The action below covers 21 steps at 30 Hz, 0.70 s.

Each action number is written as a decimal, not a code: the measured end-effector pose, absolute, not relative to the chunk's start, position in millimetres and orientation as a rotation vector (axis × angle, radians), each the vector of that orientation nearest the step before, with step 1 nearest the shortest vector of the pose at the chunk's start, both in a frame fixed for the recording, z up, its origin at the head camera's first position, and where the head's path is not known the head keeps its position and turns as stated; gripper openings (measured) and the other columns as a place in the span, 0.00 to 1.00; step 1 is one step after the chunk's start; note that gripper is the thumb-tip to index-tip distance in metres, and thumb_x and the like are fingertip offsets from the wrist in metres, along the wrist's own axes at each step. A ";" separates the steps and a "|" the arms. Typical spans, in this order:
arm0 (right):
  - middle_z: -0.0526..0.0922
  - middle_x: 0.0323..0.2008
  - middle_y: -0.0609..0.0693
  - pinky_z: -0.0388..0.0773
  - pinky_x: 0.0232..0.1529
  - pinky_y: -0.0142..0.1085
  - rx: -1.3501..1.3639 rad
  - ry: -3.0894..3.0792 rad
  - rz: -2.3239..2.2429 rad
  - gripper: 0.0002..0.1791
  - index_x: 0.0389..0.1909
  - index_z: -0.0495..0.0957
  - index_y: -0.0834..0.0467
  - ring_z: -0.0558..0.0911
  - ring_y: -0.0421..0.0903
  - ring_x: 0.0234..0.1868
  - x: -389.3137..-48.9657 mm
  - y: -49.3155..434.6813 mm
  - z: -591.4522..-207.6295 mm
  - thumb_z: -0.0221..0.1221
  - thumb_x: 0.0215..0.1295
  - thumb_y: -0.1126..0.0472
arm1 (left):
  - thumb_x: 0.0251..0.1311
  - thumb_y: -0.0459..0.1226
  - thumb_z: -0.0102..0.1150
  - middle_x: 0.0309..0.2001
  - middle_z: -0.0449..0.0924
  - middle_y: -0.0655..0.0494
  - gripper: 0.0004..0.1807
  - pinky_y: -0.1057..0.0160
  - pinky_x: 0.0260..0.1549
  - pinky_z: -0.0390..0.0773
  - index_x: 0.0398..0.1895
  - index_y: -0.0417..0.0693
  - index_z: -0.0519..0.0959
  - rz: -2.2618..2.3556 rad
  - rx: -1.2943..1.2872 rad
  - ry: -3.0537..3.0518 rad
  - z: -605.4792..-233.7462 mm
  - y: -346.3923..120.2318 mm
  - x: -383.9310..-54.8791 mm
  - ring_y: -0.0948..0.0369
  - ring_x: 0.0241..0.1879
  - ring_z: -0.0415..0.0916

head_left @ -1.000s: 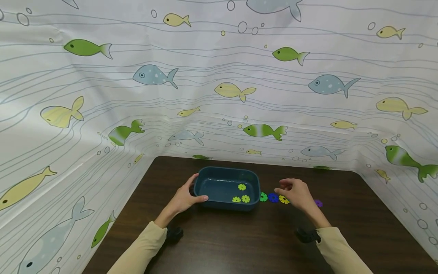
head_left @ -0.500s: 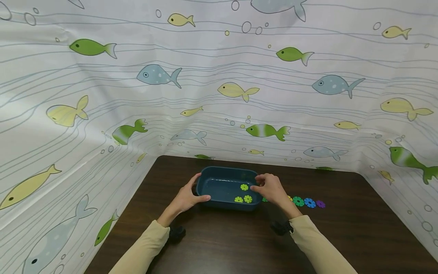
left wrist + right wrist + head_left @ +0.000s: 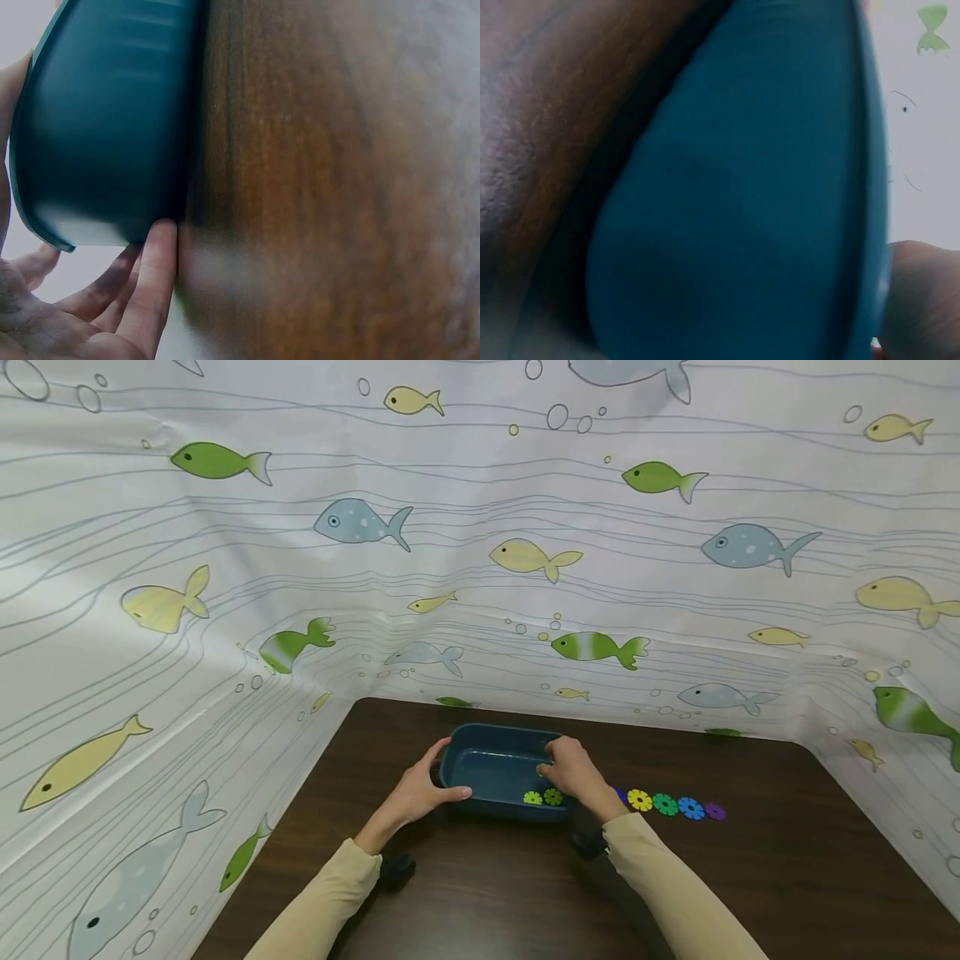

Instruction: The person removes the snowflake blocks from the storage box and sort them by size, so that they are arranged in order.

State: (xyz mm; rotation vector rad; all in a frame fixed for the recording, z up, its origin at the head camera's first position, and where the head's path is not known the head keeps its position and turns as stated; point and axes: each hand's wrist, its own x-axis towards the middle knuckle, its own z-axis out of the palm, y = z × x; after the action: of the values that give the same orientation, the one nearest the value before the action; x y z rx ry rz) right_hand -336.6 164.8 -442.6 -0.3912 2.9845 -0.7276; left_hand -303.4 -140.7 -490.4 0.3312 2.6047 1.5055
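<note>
A dark blue plastic bin (image 3: 480,766) stands on the table, with several yellow-green notched plastic discs (image 3: 532,797) on its floor at the right end. My left hand (image 3: 414,793) holds the bin's left end, thumb over the front rim. In the left wrist view its fingertips (image 3: 159,236) meet the outer wall (image 3: 105,135) low down. My right hand (image 3: 576,770) reaches over the right rim into the bin, fingers bent down at a yellow-green disc (image 3: 540,770) that they partly cover. I cannot tell whether they pinch it. The right wrist view mostly shows the bin's outer wall (image 3: 735,187).
Right of the bin, a row of notched discs lies on the dark wooden table (image 3: 495,893): a yellow disc (image 3: 640,800), a green disc (image 3: 664,804), a blue disc (image 3: 691,808) and a purple disc (image 3: 716,812) among them. A fish-patterned sheet (image 3: 480,568) encloses the table's back and sides.
My right hand has moved left from above the row of discs, over the bin's right rim and down into the bin. My left hand stays at the bin's left end.
</note>
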 end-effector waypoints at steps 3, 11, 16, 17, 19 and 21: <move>0.87 0.50 0.68 0.85 0.51 0.52 -0.384 2.974 -0.622 0.14 0.51 0.85 0.73 0.86 0.61 0.49 -339.1 160.2 -442.7 0.67 0.75 0.65 | 0.57 0.59 0.80 0.84 0.62 0.33 0.62 0.25 0.71 0.71 0.89 0.57 0.54 1.512 0.330 2.601 -489.8 -139.2 -304.0 0.33 0.80 0.65; 0.78 0.35 0.60 0.70 0.45 0.47 -0.397 2.979 -0.448 0.09 0.33 0.81 0.64 0.70 0.53 0.37 -342.6 153.0 -451.0 0.68 0.73 0.66 | 0.56 0.60 0.81 0.84 0.62 0.35 0.62 0.25 0.72 0.71 0.89 0.58 0.56 1.523 0.301 2.602 -491.3 -138.0 -305.0 0.34 0.80 0.66; 0.80 0.42 0.65 0.72 0.49 0.51 -0.354 2.944 -0.410 0.08 0.34 0.82 0.64 0.73 0.57 0.41 -343.0 148.7 -455.3 0.66 0.76 0.66 | 0.56 0.61 0.80 0.84 0.61 0.35 0.62 0.25 0.72 0.71 0.89 0.58 0.55 1.522 0.304 2.601 -492.8 -138.4 -305.0 0.34 0.81 0.65; 0.80 0.43 0.65 0.73 0.49 0.52 -0.346 2.936 -0.408 0.08 0.34 0.82 0.63 0.73 0.57 0.42 -342.8 147.7 -455.6 0.65 0.76 0.66 | 0.56 0.61 0.80 0.84 0.61 0.35 0.62 0.25 0.72 0.71 0.89 0.58 0.55 1.522 0.302 2.600 -493.2 -138.6 -305.1 0.34 0.81 0.65; 0.81 0.45 0.66 0.75 0.50 0.52 -0.348 2.934 -0.396 0.09 0.33 0.83 0.63 0.76 0.58 0.43 -342.8 146.3 -455.0 0.66 0.76 0.66 | 0.56 0.61 0.81 0.84 0.62 0.34 0.63 0.25 0.71 0.71 0.89 0.58 0.55 1.520 0.304 2.605 -493.1 -138.9 -304.9 0.33 0.80 0.65; 0.81 0.44 0.66 0.77 0.48 0.51 -0.353 2.939 -0.398 0.09 0.33 0.83 0.63 0.78 0.57 0.42 -343.3 145.9 -454.2 0.66 0.76 0.66 | 0.56 0.60 0.81 0.83 0.63 0.34 0.63 0.25 0.71 0.72 0.89 0.57 0.55 1.517 0.308 2.611 -492.8 -139.6 -304.9 0.33 0.79 0.66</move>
State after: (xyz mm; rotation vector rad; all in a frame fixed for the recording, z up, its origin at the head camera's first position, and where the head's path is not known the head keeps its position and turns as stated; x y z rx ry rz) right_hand -343.3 145.9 -454.2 -0.3528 2.9395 -0.3977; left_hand -304.9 -139.6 -492.8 0.3076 2.6111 1.5166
